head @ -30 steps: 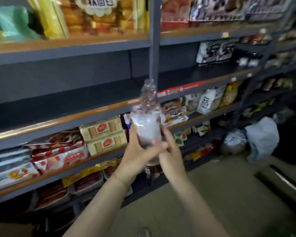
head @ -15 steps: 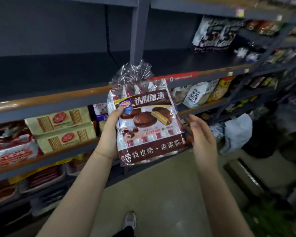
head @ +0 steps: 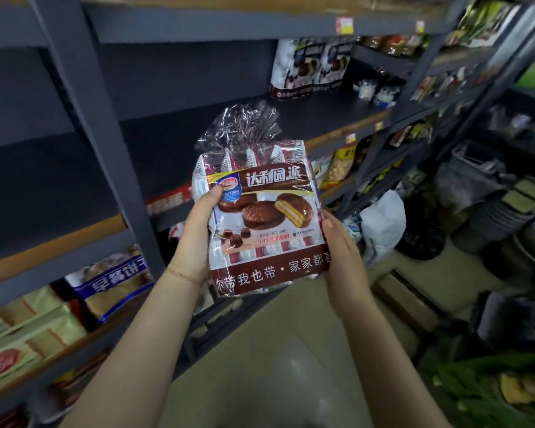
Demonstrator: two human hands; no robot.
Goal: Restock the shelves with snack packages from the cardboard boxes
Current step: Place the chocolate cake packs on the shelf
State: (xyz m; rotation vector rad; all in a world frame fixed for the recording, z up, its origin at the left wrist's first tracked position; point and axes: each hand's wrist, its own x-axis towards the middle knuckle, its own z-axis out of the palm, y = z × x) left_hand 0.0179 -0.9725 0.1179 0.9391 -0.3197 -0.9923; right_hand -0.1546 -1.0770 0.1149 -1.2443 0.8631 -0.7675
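At frame centre, the chocolate-pie snack bag [head: 261, 217] stands upright before the dark shelf [head: 322, 118], gripped by the left hand [head: 195, 239] with thumb over its front and by the right hand [head: 342, 254] on its opposite edge.

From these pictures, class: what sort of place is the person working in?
Most likely a small grocery shop: dark metal shelving with price tags, stocked snack bags, and a chocolate pie package held in both hands.
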